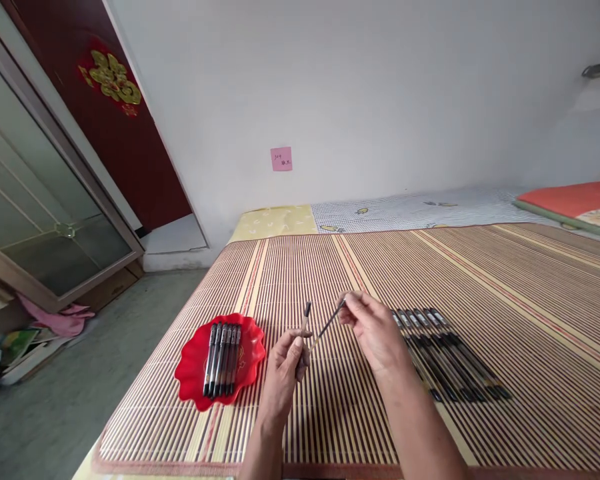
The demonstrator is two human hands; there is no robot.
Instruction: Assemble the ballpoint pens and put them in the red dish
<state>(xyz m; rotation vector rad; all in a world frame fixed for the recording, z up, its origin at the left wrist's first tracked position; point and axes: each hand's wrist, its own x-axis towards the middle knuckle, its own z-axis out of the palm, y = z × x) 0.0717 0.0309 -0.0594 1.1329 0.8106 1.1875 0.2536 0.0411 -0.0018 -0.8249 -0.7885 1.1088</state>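
Note:
My left hand (pixel 286 360) is closed around a pen barrel (pixel 306 315), which stands nearly upright with its dark end at the top. Between the fingertips of my right hand (pixel 373 328) is one end of a thin, dark pen refill (pixel 329 321). It slants down towards my left fingers; whether its lower tip touches them or the barrel I cannot tell. Left of my hands, a red scalloped plate (pixel 191 363) bears several capped pens (pixel 223 360) side by side. Beyond my right forearm lie rows of pen caps (pixel 420 318) and dark pen parts (pixel 455 367), partly hidden by the arm.
Everything rests on a striped bamboo mat (pixel 300 267) over a bed. Folded orange bedding (pixel 575 198) is at the far right. A white wall with a pink note (pixel 281 159) rises behind. To the left are the floor (pixel 145 313) and a glass-panelled door (pixel 45 193).

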